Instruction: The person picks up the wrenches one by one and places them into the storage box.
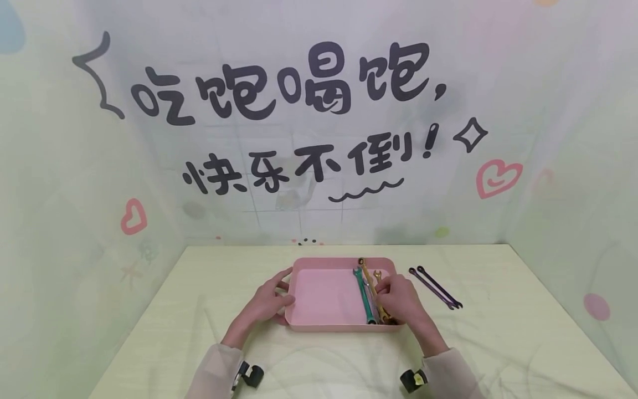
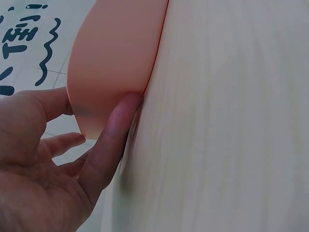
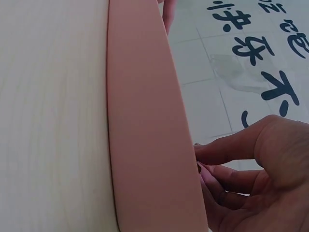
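A shallow pink tray (image 1: 324,328) lies on the table, with several ratchet combination wrenches along its right side. Among them are a green wrench (image 1: 363,293) and a long gold wrench (image 1: 369,275) whose upper end lies over the back wall. My left hand (image 1: 266,302) grips the tray's left end, its thumb (image 2: 123,118) low against the pink side and its fingers by the rim. Over the right end, my right hand (image 1: 401,299) has its fingertips pinching a shorter gold wrench (image 1: 377,274), mostly hidden by the hand. The tray wall (image 3: 149,125) blocks most of that grip in the right wrist view.
Two dark purple wrenches (image 1: 436,288) lie side by side on the pale table (image 1: 498,332), right of the tray. A printed fabric wall (image 1: 309,221) rises behind the table, and similar panels stand at both sides.
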Action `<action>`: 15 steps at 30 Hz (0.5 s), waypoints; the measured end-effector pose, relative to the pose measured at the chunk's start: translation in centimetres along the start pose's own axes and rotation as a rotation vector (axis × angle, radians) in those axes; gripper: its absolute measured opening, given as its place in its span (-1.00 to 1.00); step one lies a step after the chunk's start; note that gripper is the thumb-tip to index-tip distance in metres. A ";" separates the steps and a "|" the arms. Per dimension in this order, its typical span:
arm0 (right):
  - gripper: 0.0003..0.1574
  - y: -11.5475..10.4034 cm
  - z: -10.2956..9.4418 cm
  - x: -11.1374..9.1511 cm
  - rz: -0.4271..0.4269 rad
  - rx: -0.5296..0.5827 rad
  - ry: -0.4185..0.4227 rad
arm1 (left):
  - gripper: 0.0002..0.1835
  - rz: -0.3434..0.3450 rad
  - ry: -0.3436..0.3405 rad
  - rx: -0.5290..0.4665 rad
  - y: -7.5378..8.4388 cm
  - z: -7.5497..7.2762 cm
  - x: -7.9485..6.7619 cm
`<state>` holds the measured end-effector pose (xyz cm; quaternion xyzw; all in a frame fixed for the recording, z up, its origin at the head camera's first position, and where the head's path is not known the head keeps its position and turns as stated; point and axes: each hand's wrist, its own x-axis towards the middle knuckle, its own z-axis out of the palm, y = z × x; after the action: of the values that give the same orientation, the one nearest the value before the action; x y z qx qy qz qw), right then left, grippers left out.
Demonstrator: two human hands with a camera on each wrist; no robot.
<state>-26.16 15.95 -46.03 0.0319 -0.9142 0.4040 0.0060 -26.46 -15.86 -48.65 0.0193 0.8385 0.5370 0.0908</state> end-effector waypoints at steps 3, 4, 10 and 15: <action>-0.86 0.0 0.9 0.1 -0.009 -0.007 -0.015 | -0.17 0.001 0.000 0.000 0.0 0.0 0.0; -0.87 0.0 1.1 0.1 -0.013 -0.014 -0.018 | -0.17 0.001 -0.001 0.000 0.0 0.0 0.0; -0.86 -0.3 2.2 0.0 -0.023 -0.002 -0.043 | -0.18 0.000 0.003 0.002 0.0 0.0 0.0; -0.81 -0.8 2.5 -0.3 -0.014 0.010 -0.050 | -0.17 -0.001 0.000 -0.007 -0.1 0.0 0.0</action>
<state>-25.78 13.55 -47.12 0.0483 -0.9118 0.4075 -0.0142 -26.49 -15.93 -48.71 0.0183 0.8367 0.5397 0.0911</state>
